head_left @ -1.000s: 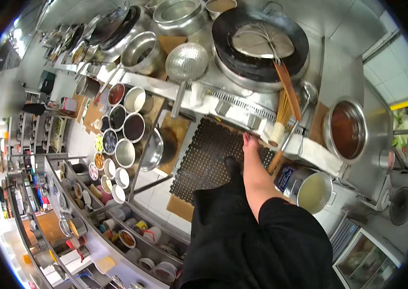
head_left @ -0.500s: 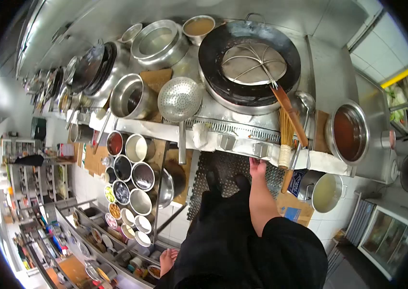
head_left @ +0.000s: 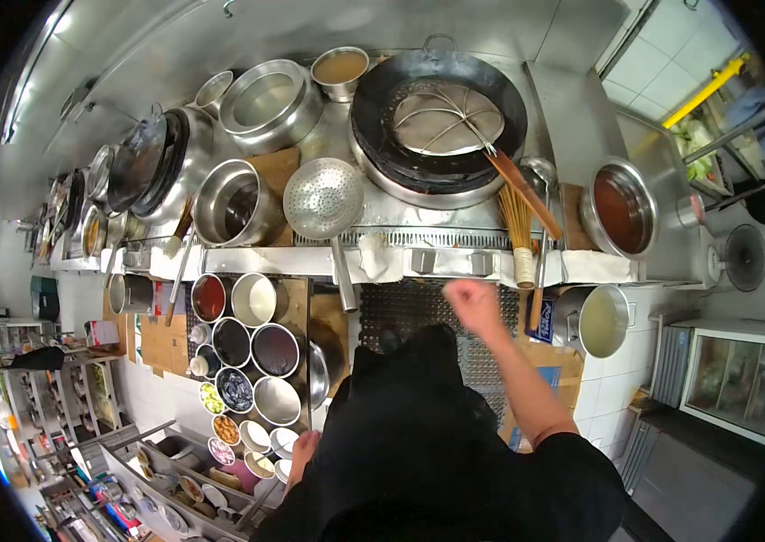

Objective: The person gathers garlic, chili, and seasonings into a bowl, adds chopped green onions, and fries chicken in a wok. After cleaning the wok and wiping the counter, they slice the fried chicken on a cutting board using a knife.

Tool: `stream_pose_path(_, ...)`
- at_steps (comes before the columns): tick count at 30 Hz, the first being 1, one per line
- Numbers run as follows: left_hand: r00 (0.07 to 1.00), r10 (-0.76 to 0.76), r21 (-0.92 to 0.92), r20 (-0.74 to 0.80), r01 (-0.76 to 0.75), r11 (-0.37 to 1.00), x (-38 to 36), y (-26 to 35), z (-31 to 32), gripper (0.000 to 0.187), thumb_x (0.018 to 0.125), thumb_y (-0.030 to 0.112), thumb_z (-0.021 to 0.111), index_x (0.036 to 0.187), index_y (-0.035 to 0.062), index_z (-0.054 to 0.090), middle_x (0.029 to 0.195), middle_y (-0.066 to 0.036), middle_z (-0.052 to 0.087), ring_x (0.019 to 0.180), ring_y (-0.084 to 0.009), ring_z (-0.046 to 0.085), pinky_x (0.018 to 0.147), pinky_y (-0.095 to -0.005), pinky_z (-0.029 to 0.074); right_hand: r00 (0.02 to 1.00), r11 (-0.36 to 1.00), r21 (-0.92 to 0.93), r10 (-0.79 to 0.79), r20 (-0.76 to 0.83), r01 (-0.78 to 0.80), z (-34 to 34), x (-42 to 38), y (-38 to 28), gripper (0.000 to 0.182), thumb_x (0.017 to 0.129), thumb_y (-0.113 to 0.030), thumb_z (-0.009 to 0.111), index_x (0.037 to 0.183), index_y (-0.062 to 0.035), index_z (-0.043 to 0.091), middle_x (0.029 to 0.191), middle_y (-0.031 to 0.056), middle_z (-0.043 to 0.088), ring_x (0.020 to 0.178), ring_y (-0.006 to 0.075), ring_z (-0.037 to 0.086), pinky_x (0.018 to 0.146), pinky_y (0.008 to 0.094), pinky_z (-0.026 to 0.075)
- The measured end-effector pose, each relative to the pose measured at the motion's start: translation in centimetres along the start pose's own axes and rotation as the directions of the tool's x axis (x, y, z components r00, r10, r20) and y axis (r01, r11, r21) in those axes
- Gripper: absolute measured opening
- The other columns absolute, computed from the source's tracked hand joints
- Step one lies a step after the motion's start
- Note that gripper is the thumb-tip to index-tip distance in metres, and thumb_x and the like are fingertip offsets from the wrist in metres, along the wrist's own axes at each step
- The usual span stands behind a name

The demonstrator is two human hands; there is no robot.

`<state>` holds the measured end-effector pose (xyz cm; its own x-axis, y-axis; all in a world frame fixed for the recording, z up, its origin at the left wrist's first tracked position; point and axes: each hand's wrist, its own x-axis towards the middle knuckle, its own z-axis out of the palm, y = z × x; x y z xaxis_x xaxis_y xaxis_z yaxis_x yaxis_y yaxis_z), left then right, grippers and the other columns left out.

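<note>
My right hand (head_left: 473,303) is curled into a loose fist over the dark perforated floor mat (head_left: 400,303), just below the stove's front edge. Nothing shows in it. The nearest things are two square metal knobs (head_left: 482,263) on the stove front, apart from the hand. Low on the left, my left hand (head_left: 304,446) hangs beside several white tubs (head_left: 284,442); its fingers are mostly hidden. On the stove sits a black wok (head_left: 511,95), with a round wooden-handled strainer (head_left: 448,124) lying in it. A bamboo brush (head_left: 518,226) leans at the wok's right.
A perforated skimmer (head_left: 323,197) lies left of the wok, its handle overhanging the edge. Steel pots (head_left: 235,200) and a bowl of brown liquid (head_left: 340,68) stand behind. At right are a bowl of reddish sauce (head_left: 622,210) and a lower pot (head_left: 606,323). Sauce tubs (head_left: 276,348) line the left.
My right hand has come away from the knob at the stove front and closed into a loose fist. My left hand has risen slightly beside the tubs. The view has shifted a little.
</note>
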<state>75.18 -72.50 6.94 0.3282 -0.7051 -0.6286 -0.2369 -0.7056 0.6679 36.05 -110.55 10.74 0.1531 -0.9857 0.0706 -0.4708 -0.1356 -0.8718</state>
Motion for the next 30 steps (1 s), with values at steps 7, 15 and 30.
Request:
stream_pose_path(7,0.939,0.344,-0.176,0.004,-0.338,0.925,13.0,13.9,4.0,0.022,0.101,0.021,0.057,0.096,0.0012,0.067,0.081,-0.002,0.064,0.074,-0.0082,0.057,0.068,-0.0263,0.048,0.952,0.498,-0.867,-0.278,-0.127,0.030,-13.5,14.0,1.1,0.070,0.083,-0.013,0.068,0.147,-0.0181,0.040,0.108,0.0213,0.060,0.088,0.0419,0.063,0.081,0.0450,0.052)
stream_pose_path(15,0.943,0.311,-0.440,-0.120,-0.332,0.834,17.2,14.9,5.6,0.027,0.103,0.022,0.053,0.108,-0.0029,0.063,0.094,-0.007,0.069,0.083,-0.0097,0.062,0.077,-0.0240,0.050,0.995,0.907,-0.420,-0.012,-0.094,-0.029,-18.0,17.0,-0.2,0.047,0.095,-0.017,0.057,0.141,-0.0125,0.048,0.114,0.0232,0.066,0.108,0.0402,0.063,0.092,0.0411,0.049)
stream_pose_path(30,0.992,0.039,-0.420,-0.116,-0.085,0.903,13.7,2.5,9.6,0.026,0.102,0.023,0.054,0.099,-0.0015,0.064,0.081,-0.006,0.066,0.068,-0.0102,0.057,0.062,-0.0258,0.046,0.794,0.775,0.215,0.523,0.311,-0.595,-14.6,17.8,-2.3,0.014,0.103,-0.020,0.046,0.116,-0.0148,0.046,0.069,-0.0020,0.048,0.044,0.0072,0.039,0.037,0.0257,0.033)
